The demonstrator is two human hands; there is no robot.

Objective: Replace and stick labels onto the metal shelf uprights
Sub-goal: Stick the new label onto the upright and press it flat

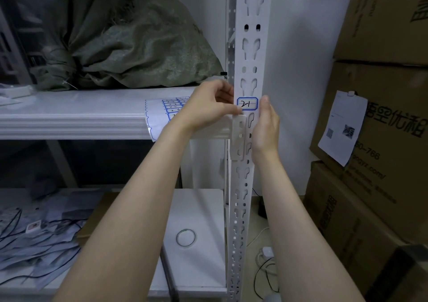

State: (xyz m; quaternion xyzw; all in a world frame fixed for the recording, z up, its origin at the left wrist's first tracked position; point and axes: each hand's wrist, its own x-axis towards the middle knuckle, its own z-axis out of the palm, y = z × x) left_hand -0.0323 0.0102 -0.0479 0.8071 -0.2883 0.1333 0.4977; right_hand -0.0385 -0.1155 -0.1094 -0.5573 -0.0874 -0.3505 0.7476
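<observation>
- The upright's (249, 47) left edge is pinched by the left hand (208, 107). Its fingers are curled in tight, and its thumb tip is pressed on the lower left corner of the label (247, 103).
- The right hand (266, 128) is held flat and open. Its straight fingers are laid along the upright's right edge, with one fingertip just beside the label.
- One label is stuck on the front of the white upright, just above the shelf (69, 116). It has a blue border (the number 21 is written on it by hand).
- One label sheet (166, 109) is laid on the shelf, partly hidden behind the left hand and hanging over the shelf's front edge.
- One big green sack (139, 47) is seen on the same shelf, behind the sheet.
- At least three cardboard boxes (382, 116) are stacked on the right, and one paper slip (342, 125) is fixed to them.
- One tape roll (185, 237) is seen lower down, and black cables (34, 232) are piled at the bottom left.
</observation>
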